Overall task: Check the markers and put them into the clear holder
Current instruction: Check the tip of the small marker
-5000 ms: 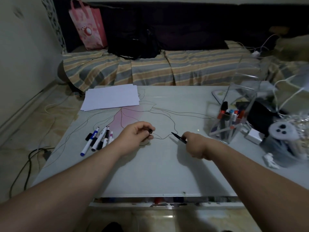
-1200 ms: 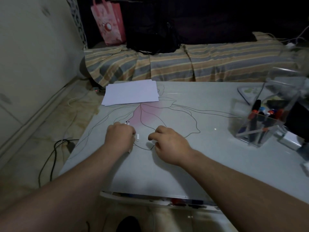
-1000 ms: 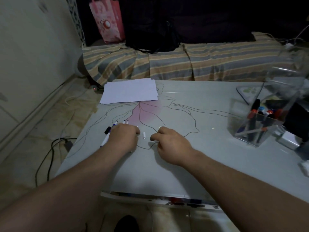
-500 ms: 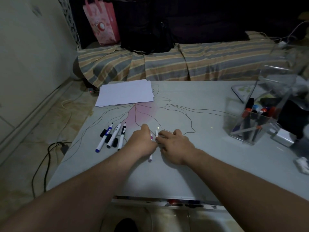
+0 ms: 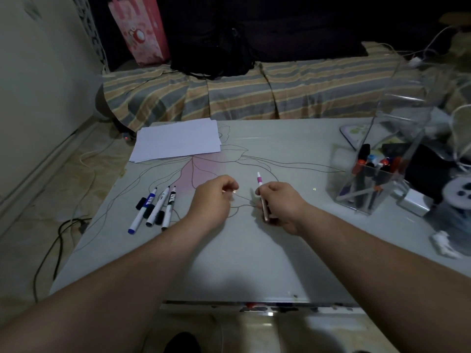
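Note:
My right hand [image 5: 281,205] grips a slim white marker with a pink band [image 5: 259,180], its tip pointing up and away from me. My left hand [image 5: 215,197], a short gap to its left, pinches a small pale piece at its fingertips, seemingly the marker's cap [image 5: 233,191]. Three more markers [image 5: 154,210] lie side by side on the table [image 5: 254,256], left of my left hand. The clear holder [image 5: 367,189] stands at the table's right side with several markers in it.
A stack of white paper [image 5: 178,140] lies at the table's far left. Clutter with a white charger [image 5: 414,203] and cables crowds the right edge. Behind the table is a striped sofa [image 5: 305,90] with a pink bag [image 5: 141,29] and a black bag [image 5: 216,47].
Both hands were together on the pink marker half a second ago. They have drawn apart: my right hand keeps the marker, now raised, and my left hand holds the small piece.

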The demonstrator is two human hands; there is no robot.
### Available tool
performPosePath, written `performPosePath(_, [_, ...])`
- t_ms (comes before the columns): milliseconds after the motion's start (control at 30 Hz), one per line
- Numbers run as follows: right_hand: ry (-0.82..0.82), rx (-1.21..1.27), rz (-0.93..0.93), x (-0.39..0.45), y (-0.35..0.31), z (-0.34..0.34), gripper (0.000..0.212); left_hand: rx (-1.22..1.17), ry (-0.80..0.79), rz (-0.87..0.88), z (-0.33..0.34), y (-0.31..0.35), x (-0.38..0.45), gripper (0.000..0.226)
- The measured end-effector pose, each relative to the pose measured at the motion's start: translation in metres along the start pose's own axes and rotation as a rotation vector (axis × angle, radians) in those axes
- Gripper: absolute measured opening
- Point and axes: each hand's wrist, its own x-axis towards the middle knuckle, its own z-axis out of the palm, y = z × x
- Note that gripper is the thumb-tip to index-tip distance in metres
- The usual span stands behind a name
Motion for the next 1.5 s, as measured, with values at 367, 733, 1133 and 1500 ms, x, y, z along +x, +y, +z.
performPosePath(367, [0.091, -0.742, -0.292, -0.004, 0.013, -0.060, 0.024, 0.400, -0.164, 0.137, 0.010, -0.016, 0.008, 0.011])
performPosePath(733, [0.435, -1.263, -0.837, -0.024, -0.006, -0.066, 0.033, -0.487, -0.194, -0.058, 0.021, 0.028, -0.006, 0.017])
performPosePath(1133, [0.412, -1.281, -0.831, -0.029, -0.008, -0.055, 0.032, -0.334, -0.150, 0.032, 0.011, 0.035, -0.007, 0.011])
performPosePath(1500, [0.420, -1.346, -0.907, -0.033, -0.010, -0.044, 0.021, 0.209, -0.055, 0.367, 0.003, 0.043, -0.008, 0.016])
